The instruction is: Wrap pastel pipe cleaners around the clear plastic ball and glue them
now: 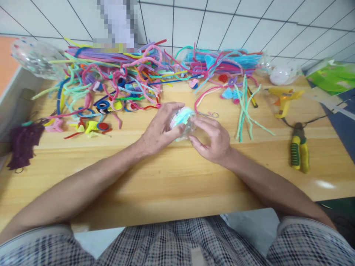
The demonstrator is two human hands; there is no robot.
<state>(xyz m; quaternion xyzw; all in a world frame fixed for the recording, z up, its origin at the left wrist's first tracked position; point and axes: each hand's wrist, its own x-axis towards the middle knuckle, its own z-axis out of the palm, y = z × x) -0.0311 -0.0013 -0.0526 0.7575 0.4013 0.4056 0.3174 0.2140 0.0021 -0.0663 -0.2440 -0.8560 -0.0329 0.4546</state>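
Clear plastic-covered pastel ball (183, 120) lay between the two hands, over the wooden tabletop (180, 188), cradled by the left hand (158, 131). That hand had it grasped from the left, fingers curving over the far side and thumb pressed across the near face. The right hand (215, 140) was at the opposite edge, its forefinger touching the plastic and its thumb held lower, a little apart from the forefinger; whether those two pinched any of the covering I could not tell. Both hands were about equally near, but the left bore the hold. The ball was nearly round, with no clear long axis; its pastel bands ran roughly crosswise between the hands.

Of the containers, a clear plastic bag (37, 59) sat far beyond the grip to the left, with small dark and coloured flecks showing. Beyond the grip to the right stood a clear round package (284, 74) with something whitish inside, and farther right a green bag (334, 75), its contents hidden.

Just beyond the grip lay a pair of scissors (215, 115), partly hidden. To its right were mint-green pipe cleaners (244, 111), then a yellow glue gun (284, 98) and pliers (298, 147).
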